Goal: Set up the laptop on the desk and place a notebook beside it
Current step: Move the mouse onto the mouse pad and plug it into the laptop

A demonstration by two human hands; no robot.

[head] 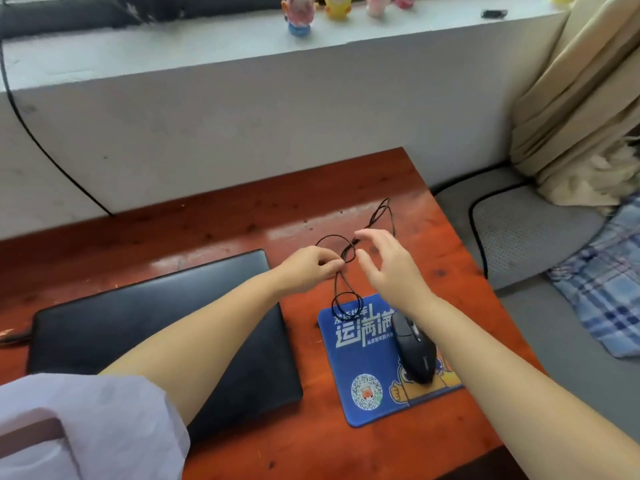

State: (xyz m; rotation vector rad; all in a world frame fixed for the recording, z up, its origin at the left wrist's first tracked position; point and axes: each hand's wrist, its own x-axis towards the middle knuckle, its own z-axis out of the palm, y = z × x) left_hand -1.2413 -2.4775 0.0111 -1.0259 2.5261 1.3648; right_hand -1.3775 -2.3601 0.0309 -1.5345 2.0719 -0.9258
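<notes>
A closed black laptop (pixel 104 327) lies flat on the red-brown wooden desk (pixel 221 223), partly under my left forearm. To its right a black wired mouse (pixel 415 355) rests on a blue mouse pad (pixel 360 368). The mouse's thin black cable (pixel 346 296) loops across the desk behind the pad. My left hand (pixel 308 268) pinches that cable between its fingertips. Just to the right of the cable, my right hand (pixel 388 268) hovers with fingers spread and holds nothing. No notebook is in view.
A white sill (pixel 207 53) with several small toy figures (pixel 301 12) runs behind the desk. A black cord (pixel 41 147) hangs down the wall at left. At right are a grey cushion (pixel 526 233), a plaid cloth (pixel 602 289) and a beige curtain (pixel 585 98).
</notes>
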